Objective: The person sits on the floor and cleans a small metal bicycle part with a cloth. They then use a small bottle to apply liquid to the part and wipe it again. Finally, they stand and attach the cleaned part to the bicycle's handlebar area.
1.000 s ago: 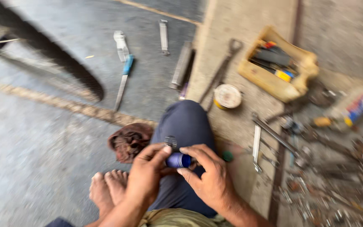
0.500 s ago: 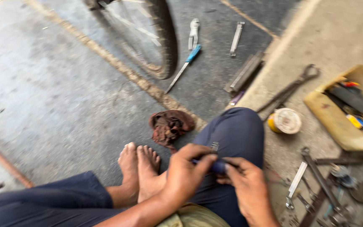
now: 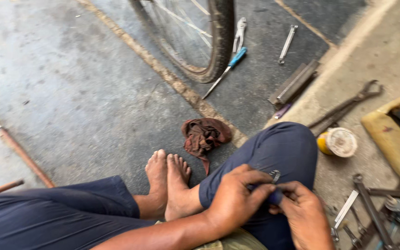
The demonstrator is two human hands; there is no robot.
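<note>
Gripping a small dark blue object (image 3: 274, 196), the left hand (image 3: 234, 199) and right hand (image 3: 304, 215) meet over the raised knee, the fingers of both closed on it. A small metal part (image 3: 274, 175) sits just above the fingertips. A brown rag (image 3: 204, 136) lies beyond the left hand, a round tin (image 3: 339, 141) beyond the right, and a bicycle wheel (image 3: 221, 46) farther off.

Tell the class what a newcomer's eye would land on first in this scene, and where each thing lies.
First, the two hands, left hand and right hand, pinching a small dark blue cylindrical object over the knee at bottom centre. Next, the black rubber bicycle tyre at top centre, with a blue-handled screwdriver beside it. A crumpled reddish-brown rag lies on the grey concrete floor by the bare feet.
</note>
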